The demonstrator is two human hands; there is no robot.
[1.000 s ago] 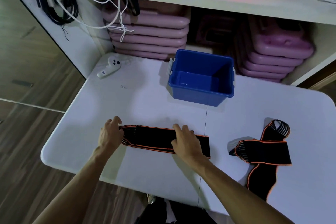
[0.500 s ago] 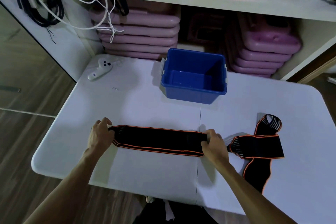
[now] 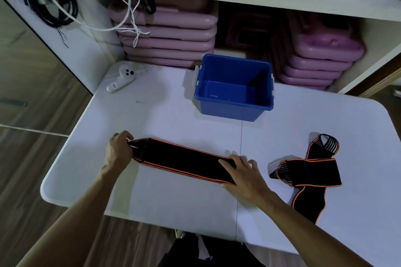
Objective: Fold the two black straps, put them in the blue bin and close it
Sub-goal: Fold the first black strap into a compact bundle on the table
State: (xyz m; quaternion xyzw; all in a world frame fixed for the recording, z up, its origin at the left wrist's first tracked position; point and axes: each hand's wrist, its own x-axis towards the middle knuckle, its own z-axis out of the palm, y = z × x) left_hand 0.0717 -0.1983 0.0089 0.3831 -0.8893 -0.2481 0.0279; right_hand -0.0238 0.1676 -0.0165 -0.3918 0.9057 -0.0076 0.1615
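Your left hand (image 3: 119,151) keeps a pinching grip on the strap (image 3: 182,159) end; your right hand (image 3: 243,174) lies flat, fingers spread, pressing its other end onto the tabletop (image 3: 165,119).

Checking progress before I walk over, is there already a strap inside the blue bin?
No, the blue bin is empty; both straps lie on the table.

1 head-worn camera looks steeply down, close over the table (image 3: 152,191).

Matt cloth strap (image 3: 182,159), glossy plastic bin (image 3: 232,110)
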